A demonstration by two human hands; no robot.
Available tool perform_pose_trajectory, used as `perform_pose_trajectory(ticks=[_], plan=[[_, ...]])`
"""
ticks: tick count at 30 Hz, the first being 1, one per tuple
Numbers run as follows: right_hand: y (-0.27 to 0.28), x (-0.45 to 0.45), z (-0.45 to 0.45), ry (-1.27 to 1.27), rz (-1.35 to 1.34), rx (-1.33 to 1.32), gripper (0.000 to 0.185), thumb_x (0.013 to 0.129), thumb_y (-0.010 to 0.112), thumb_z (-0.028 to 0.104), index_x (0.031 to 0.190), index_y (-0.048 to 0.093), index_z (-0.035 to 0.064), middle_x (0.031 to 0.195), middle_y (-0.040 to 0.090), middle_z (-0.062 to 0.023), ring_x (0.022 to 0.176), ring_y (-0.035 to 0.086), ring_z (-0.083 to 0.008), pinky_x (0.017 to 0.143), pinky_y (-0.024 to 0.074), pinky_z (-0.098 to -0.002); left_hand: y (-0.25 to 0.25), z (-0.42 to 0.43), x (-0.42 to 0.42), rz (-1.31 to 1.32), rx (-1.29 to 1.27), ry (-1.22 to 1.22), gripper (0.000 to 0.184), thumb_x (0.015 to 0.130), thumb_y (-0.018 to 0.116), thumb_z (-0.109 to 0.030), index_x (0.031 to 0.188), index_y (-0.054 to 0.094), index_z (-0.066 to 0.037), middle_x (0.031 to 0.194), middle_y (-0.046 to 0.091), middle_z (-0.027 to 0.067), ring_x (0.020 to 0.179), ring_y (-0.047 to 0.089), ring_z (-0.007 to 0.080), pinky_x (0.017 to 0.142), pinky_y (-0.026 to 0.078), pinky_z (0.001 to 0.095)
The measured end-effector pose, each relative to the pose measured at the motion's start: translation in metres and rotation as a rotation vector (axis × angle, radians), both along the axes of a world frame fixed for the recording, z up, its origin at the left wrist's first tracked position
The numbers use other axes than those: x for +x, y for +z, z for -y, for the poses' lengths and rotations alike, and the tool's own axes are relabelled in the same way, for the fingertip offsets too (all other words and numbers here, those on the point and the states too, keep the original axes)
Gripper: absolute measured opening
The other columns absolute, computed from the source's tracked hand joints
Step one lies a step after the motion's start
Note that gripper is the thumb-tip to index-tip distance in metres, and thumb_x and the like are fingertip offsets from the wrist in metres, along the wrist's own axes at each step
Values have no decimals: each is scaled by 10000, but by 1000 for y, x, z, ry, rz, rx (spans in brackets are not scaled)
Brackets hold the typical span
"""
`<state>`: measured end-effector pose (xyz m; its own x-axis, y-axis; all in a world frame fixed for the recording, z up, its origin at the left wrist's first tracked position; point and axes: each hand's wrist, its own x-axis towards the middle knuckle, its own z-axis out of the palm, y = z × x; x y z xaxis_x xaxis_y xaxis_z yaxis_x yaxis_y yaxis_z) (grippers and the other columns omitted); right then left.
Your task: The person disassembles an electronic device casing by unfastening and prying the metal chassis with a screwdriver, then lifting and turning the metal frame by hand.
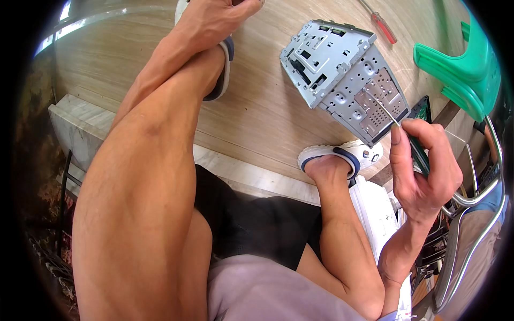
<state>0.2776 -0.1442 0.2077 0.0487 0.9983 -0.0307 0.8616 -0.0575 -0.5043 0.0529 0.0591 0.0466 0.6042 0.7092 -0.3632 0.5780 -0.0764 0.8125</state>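
My right hand is closed round the dark green handle of a screwdriver. Its thin metal shaft reaches over the perforated side of a grey sheet-metal electronics chassis, and the tip meets or nearly meets that panel. The chassis stands on the floor and is full of slots, holes and tabs. Beyond my crossed leg, at the top edge of the view, is my left hand, away from the chassis. Its fingers are curled and partly cut off by the frame; anything in them is hidden.
A second screwdriver with a red handle lies on the wood-look floor behind the chassis. At the right stand a green plastic stool and metal chair tubing. A green circuit board sits beside the chassis. My clog is close in front.
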Motion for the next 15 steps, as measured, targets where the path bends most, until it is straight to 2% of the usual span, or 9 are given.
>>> perform_pose_trajectory(ticks=[15], plan=[[4, -1, -2, 13, 34, -21, 148, 826, 750, -48, 948, 668, -30, 754, 639, -102, 626, 592, -172, 594, 468, -264, 9, 2, 1, 23, 11, -11, 282, 960, 596, -158, 1143, 684, 38, 963, 724, 161, 922, 691, 212, 839, 541, 328]])
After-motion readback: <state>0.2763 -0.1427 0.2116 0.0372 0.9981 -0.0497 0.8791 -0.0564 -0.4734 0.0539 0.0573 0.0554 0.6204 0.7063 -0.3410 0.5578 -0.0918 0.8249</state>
